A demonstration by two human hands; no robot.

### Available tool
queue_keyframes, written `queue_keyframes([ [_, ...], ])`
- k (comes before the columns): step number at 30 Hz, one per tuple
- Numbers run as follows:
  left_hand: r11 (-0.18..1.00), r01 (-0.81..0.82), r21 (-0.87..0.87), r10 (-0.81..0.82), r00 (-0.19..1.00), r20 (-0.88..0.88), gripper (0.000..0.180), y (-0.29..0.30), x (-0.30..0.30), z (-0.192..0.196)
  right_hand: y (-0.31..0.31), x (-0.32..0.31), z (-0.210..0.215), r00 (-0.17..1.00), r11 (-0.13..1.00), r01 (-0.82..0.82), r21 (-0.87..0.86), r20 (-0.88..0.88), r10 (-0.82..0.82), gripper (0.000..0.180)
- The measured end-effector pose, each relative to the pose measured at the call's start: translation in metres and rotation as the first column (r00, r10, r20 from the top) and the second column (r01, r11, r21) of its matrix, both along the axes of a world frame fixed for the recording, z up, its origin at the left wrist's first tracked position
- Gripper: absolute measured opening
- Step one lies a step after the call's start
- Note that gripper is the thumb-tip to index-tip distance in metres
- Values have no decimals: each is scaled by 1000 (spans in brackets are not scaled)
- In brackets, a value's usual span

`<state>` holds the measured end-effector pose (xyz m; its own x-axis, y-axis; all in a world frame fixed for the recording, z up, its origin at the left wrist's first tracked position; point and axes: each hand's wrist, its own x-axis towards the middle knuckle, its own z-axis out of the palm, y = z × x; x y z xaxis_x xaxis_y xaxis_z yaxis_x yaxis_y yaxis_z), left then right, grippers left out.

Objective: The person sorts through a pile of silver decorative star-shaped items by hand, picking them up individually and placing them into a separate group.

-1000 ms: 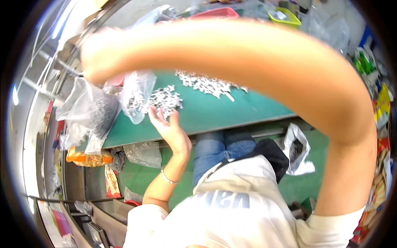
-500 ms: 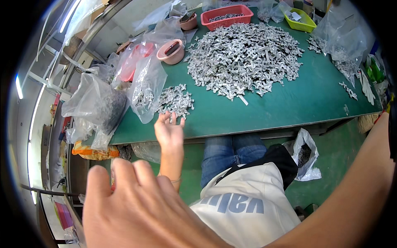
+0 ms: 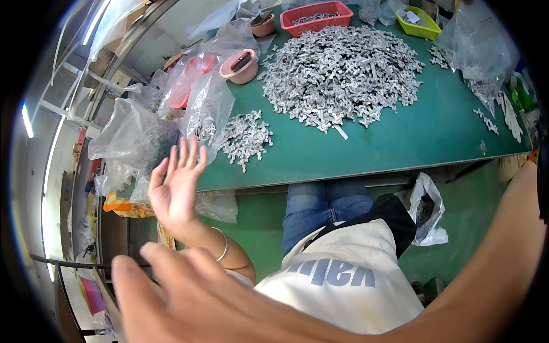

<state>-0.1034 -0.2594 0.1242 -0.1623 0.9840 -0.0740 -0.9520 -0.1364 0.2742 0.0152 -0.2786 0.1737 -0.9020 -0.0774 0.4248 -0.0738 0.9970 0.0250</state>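
Note:
My left hand (image 3: 178, 191), with a bangle on its wrist, is raised at the table's front edge. Its palm faces up, its fingers are spread, and it holds nothing. My right hand (image 3: 189, 291) looms large and blurred close up at the lower left; its fingers are bent away, so what they do is hidden. Beyond the left hand lies a small heap of silvery metal pieces (image 3: 247, 137). A clear plastic bag (image 3: 209, 108) with similar pieces stands beside that heap. A far bigger pile of the same metal pieces (image 3: 343, 77) covers the table's middle.
On the green table (image 3: 320, 154) stand a red basket (image 3: 286, 24), a yellow-green basket (image 3: 420, 28) and a pink bowl (image 3: 246, 73) with a dark object. Filled plastic bags (image 3: 134, 140) crowd the left. A white glove (image 3: 510, 120) lies right. A white sack (image 3: 429, 214) sits on the floor.
My left hand has moved left and up, away from the small heap, its fingers spreading. My right hand has dropped a little and its fingers have shifted. The view has shifted slightly.

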Motion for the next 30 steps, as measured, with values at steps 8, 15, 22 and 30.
queue_keyframes([
  [8,983,-134,128,131,991,31,74,-33,-23,23,-11,-8,4,1000,1000,9,-9,-26,-9,32],
  [15,975,-138,175,130,990,52,78,-33,-40,19,-20,-10,1,999,993,43,-111,-13,-45,32],
  [22,979,-110,170,100,993,66,74,-12,-31,9,-8,39,4,945,578,190,-794,-11,-326,33],
  [30,997,-67,30,63,992,109,75,14,-4,-22,104,169,-140,660,-162,7,-987,127,-741,34],
])
